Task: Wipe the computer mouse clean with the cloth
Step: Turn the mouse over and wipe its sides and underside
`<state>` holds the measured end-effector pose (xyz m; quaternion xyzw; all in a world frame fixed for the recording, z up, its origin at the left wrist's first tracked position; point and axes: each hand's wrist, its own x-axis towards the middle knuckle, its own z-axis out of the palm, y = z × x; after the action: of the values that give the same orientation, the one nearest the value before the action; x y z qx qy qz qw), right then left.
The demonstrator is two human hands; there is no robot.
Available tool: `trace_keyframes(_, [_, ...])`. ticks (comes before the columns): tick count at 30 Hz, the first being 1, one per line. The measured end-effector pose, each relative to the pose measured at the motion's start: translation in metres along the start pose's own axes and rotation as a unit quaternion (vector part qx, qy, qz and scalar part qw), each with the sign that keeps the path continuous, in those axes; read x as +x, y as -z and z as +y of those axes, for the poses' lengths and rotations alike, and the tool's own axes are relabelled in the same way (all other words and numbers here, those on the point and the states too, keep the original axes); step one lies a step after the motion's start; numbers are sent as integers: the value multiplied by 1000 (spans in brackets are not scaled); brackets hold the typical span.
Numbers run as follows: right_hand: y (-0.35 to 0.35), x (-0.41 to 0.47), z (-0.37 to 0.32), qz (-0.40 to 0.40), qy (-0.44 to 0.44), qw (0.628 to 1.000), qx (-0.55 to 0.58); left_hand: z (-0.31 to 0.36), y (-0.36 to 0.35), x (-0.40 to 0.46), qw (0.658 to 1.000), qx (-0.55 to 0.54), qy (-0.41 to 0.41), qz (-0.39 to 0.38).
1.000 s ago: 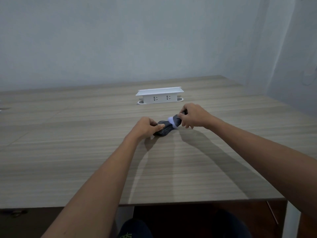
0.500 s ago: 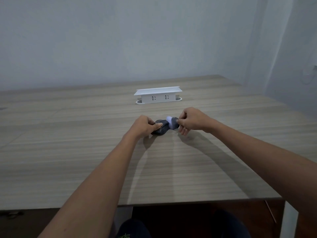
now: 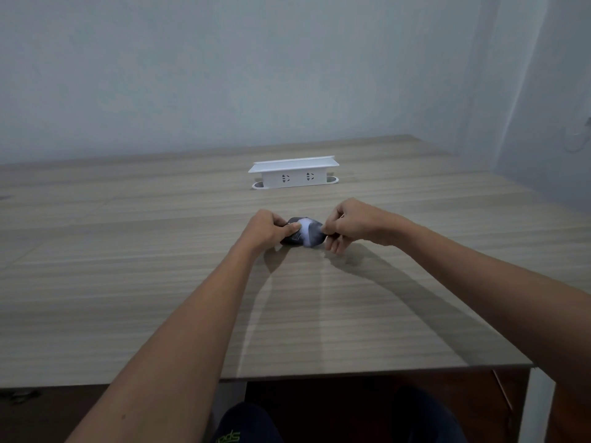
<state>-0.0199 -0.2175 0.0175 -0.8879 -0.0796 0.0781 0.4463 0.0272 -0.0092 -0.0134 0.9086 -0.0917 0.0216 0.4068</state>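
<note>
A dark computer mouse (image 3: 291, 238) sits on the wooden table (image 3: 160, 282) in the middle of the head view. My left hand (image 3: 267, 230) grips its left end with curled fingers. A grey cloth with a pale patch (image 3: 308, 233) is draped over the mouse's right part. My right hand (image 3: 347, 227) pinches that cloth from the right, with the lower fingers hanging toward the table. Most of the mouse is hidden by the cloth and my hands.
A white pop-up socket box (image 3: 294, 175) stands on the table behind the mouse. The table's near edge (image 3: 351, 372) runs across the bottom, and its right edge lies close to a wall corner. My knees show below the table.
My right hand has slid the cloth from the mouse's far right end back over its top and nearer to me. My left hand has kept hold of the mouse.
</note>
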Motion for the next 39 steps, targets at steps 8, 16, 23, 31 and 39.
trace_keyframes(8, [-1,-3,-9,79,-42,996,26,0,-4,1,1000,-4,9,5])
trace_keyframes(16, [-5,-7,-21,42,-69,996,45,1,-3,-1,1000,13,3,8])
trace_keyframes(23, [-11,-7,-32,50,-68,995,44,2,-4,0,1000,3,8,11])
trace_keyframes(31, [-4,5,-28,131,-93,986,52,2,-5,-2,1000,3,7,12])
trace_keyframes(39, [-7,8,-43,86,-92,988,89,1,-4,1,1000,11,4,11])
